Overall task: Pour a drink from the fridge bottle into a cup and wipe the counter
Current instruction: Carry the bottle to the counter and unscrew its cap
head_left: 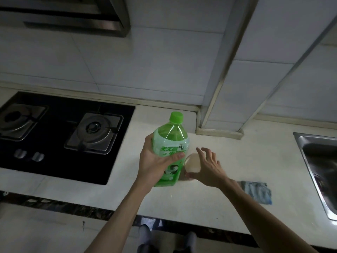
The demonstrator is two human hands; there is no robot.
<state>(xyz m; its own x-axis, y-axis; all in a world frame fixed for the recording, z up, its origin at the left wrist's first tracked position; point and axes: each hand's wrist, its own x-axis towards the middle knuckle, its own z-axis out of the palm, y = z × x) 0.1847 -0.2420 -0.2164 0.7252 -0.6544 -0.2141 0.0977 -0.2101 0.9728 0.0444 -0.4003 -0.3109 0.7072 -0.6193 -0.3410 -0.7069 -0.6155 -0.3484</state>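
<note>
Your left hand (156, 161) grasps the capped bottle (170, 141), upright. The cup (193, 162) sits under your right hand (207, 167), whose fingers are spread loose, possibly touching it. Uncap with those 5 fingers first, then pour slowly.

Bottle (171, 138) in left hand (155, 161) was glossy clear plastic; bench (228, 148) matt, pale; cloth (257, 191) right of right hand (209, 167) soft, woven; sink (310, 143) beyond, brushed metal.

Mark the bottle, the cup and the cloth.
bottle (169, 151): head view, on its label.
cup (193, 162): head view, on its pale body.
cloth (257, 191): head view, at its middle.
</note>
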